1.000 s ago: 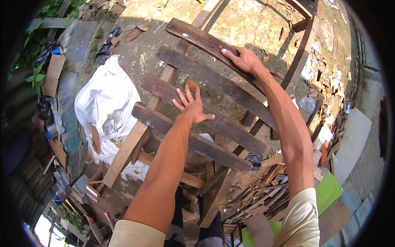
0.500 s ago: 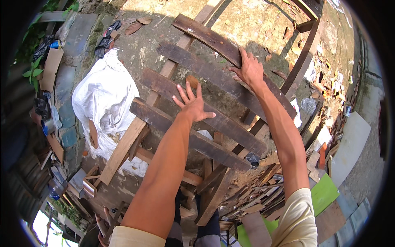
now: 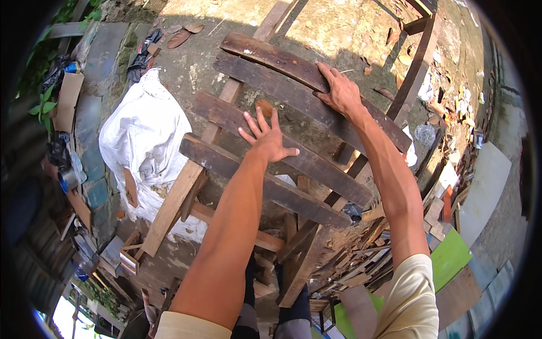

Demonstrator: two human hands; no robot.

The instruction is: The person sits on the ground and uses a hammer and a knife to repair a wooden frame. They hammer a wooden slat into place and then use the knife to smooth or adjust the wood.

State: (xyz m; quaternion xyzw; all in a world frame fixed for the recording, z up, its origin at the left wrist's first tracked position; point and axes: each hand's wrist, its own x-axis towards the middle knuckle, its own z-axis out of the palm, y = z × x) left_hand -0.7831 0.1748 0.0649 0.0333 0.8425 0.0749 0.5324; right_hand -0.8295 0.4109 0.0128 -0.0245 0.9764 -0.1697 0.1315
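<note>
Several dark wooden slats lie across two long wooden rails of a frame. My right hand (image 3: 341,95) grips the farthest slat (image 3: 276,57), fingers over its far edge and thumb on the near side. That slat lies close against the second slat (image 3: 282,87), partly overlapping it. My left hand (image 3: 267,140) rests flat on the third slat (image 3: 316,164), fingers spread, holding nothing. Nearest to me is a fourth slat (image 3: 248,178). The left rail (image 3: 172,209) is lighter wood and shows below the fourth slat's left end.
A white sack (image 3: 144,124) sits on the left, near a block wall (image 3: 93,118). Scrap wood (image 3: 361,271) is piled at the lower right beside a green board (image 3: 451,260). Dark beams (image 3: 415,73) stand at the far right. A person's hand (image 3: 148,308) shows at the lower left.
The farthest slat has come toward me and to the left, closing its gap to the second slat. My right hand moved with it. My left hand stays spread on the third slat.
</note>
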